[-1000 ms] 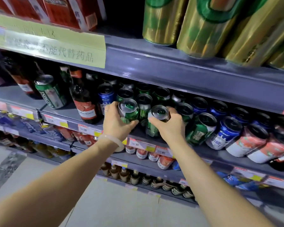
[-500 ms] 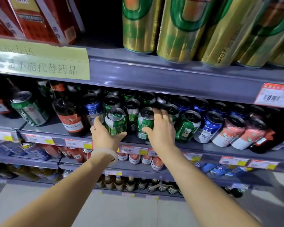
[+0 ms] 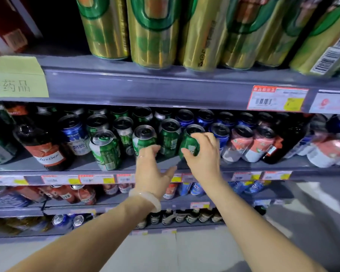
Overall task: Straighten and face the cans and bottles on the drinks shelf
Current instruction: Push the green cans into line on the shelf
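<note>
The drinks shelf (image 3: 234,166) holds rows of green, blue and pink-white cans and dark bottles. My right hand (image 3: 203,156) grips a green can (image 3: 191,148) in the front row, fingers over its rim and thumb on its left side. My left hand (image 3: 152,169) reaches up to a second green can (image 3: 143,139) just to the left. Its fingertips touch the can's lower front and the thumb is spread away to the right. A third green can (image 3: 106,150) stands free at the shelf's front, tilted slightly. Left of that can, a Budweiser bottle (image 3: 41,148) leans.
Tall gold-and-green cans (image 3: 151,32) fill the shelf above, whose edge carries a price tag (image 3: 277,99) and a yellow-green notice (image 3: 16,79). Blue cans (image 3: 220,134) and pink-white cans (image 3: 239,142) stand right of my hands. Lower shelves hold more cans and bottles.
Both hands have shifted right along the row. My left hand let go of the leftmost green can and reached the one my right hand held; my right hand took a can further right.
</note>
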Available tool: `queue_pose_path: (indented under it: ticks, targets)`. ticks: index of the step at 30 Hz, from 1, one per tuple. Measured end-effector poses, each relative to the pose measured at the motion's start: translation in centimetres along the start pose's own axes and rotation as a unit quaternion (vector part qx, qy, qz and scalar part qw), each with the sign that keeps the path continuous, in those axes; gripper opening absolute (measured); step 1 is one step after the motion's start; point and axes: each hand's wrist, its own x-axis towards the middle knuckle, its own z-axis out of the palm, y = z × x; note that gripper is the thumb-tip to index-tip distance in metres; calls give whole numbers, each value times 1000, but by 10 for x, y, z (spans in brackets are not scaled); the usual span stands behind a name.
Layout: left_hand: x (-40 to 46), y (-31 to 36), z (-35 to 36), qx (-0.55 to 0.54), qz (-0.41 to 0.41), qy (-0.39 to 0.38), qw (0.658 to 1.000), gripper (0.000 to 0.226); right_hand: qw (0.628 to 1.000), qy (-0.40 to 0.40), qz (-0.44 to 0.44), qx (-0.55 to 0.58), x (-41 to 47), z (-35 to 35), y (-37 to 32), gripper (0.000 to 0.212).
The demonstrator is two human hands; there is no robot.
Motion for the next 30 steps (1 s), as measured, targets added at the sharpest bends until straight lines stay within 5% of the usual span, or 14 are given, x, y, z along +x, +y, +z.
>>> queue_pose_path:
  ticks: [5, 17, 30]
  targets:
    - [24, 37, 23, 99, 107, -44, 988, 59, 994, 51, 41, -87, 20, -38, 43, 43]
    - [47, 54, 61, 341, 160, -80, 923, 61, 971, -61, -41, -227, 50, -40, 68, 70]
    - [45, 35, 36, 342, 187, -101, 916, 66, 962, -82, -9, -259, 52, -30, 56, 69]
